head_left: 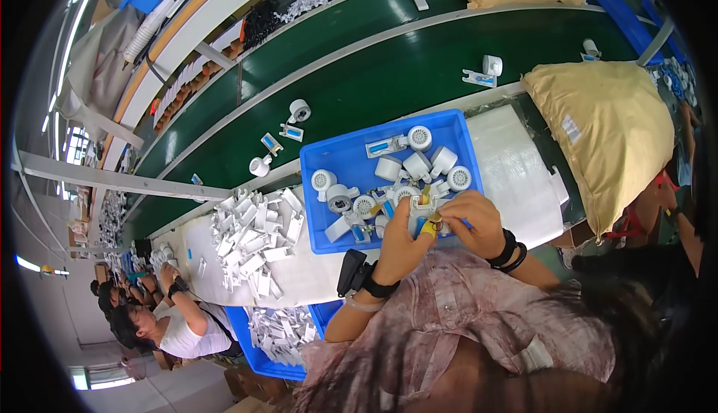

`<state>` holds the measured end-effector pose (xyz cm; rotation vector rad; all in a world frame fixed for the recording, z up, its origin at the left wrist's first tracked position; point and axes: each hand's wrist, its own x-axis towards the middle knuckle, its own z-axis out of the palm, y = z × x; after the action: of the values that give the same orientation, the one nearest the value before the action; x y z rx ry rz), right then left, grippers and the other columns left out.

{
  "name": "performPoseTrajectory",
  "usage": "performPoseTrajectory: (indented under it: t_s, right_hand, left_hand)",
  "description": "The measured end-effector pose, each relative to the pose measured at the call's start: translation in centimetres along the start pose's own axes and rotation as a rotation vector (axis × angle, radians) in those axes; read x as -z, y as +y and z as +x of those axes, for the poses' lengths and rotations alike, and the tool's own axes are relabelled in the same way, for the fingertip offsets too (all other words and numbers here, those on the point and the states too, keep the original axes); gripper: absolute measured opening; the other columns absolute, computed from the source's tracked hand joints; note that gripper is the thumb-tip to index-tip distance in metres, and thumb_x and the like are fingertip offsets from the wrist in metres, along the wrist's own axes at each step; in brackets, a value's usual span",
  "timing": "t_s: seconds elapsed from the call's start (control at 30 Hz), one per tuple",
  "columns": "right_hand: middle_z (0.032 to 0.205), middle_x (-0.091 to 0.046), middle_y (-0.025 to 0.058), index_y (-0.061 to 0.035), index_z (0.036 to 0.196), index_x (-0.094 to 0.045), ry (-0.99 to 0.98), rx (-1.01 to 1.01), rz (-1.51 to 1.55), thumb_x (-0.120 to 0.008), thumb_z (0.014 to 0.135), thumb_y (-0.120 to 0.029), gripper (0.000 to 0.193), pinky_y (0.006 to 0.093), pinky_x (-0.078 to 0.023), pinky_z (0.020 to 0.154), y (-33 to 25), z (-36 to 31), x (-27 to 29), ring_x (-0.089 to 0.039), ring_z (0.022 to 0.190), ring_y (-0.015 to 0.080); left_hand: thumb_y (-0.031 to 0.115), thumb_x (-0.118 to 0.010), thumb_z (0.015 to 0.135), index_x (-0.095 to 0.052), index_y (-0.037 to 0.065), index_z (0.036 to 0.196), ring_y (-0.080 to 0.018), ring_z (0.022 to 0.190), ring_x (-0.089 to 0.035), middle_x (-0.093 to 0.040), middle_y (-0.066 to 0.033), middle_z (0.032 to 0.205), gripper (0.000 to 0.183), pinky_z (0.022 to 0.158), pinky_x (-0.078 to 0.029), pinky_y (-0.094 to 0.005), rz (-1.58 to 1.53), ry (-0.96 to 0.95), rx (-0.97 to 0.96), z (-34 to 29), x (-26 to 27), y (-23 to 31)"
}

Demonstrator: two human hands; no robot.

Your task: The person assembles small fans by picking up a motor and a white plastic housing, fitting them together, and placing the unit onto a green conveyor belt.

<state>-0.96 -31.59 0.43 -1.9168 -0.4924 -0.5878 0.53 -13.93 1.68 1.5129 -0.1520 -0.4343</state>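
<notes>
My left hand (402, 252) and my right hand (479, 224) meet over the near edge of a blue plastic tub (306, 202). Between their fingertips is a small white plastic part with a yellow piece (431, 227) at its near end. The left thumb points up along one side of it, and the right thumb and forefinger pinch it from the other. Fingers cover much of the part. Inside the tub lie several white round fan heads with grilles (419, 138), some joined to flat handle pieces holding blue cells (385, 147).
Left of the tub is a heap of white plastic shells (258, 237); a lower blue bin (258, 361) holds more. Beyond runs a green conveyor belt (374, 76) carrying a few fan units (299, 110). A tan sack (606, 132) stands right. Another person (191, 323) works far left.
</notes>
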Motion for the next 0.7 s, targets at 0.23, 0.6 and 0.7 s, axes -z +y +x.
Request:
performPoseTrajectory:
  t_s: [0.23,0.6,0.7]
  right_hand:
    - [0.089,-0.068,0.0091,-0.0029,0.090,-0.067,0.002,0.092,-0.056,-0.071,0.070,0.005,0.021,0.0339,-0.048,0.068,-0.2,0.2,0.2,-0.061,0.076,0.0258]
    - [0.088,-0.067,0.0084,-0.0025,0.091,-0.068,0.045,0.146,-0.119,-0.072,0.068,0.004,0.025,0.0332,-0.047,0.066,-0.3,0.0,0.0,-0.060,0.075,0.0246]
    - [0.088,-0.066,0.0083,-0.0026,0.091,-0.068,0.041,0.160,-0.118,-0.072,0.067,0.003,0.025,0.0329,-0.047,0.066,-0.4,0.1,0.1,-0.059,0.074,0.0245]
  left_hand:
    - [0.004,-0.057,0.077,-0.045,-0.001,0.117,-0.0276,0.085,-0.063,-0.062,-0.0169,0.094,0.043,0.075,-0.048,-0.0338,0.178,0.012,-0.066,0.0,0.0,0.3]
    - [0.004,-0.058,0.077,-0.044,-0.001,0.118,-0.0396,0.087,-0.061,-0.061,-0.0223,0.092,0.044,0.073,-0.047,-0.0391,0.365,0.006,-0.190,-0.2,-0.2,0.7]
    - [0.004,-0.058,0.077,-0.044,-0.001,0.119,-0.0403,0.088,-0.061,-0.061,-0.0229,0.094,0.044,0.074,-0.047,-0.0392,0.380,0.008,-0.232,-0.2,-0.5,1.0]
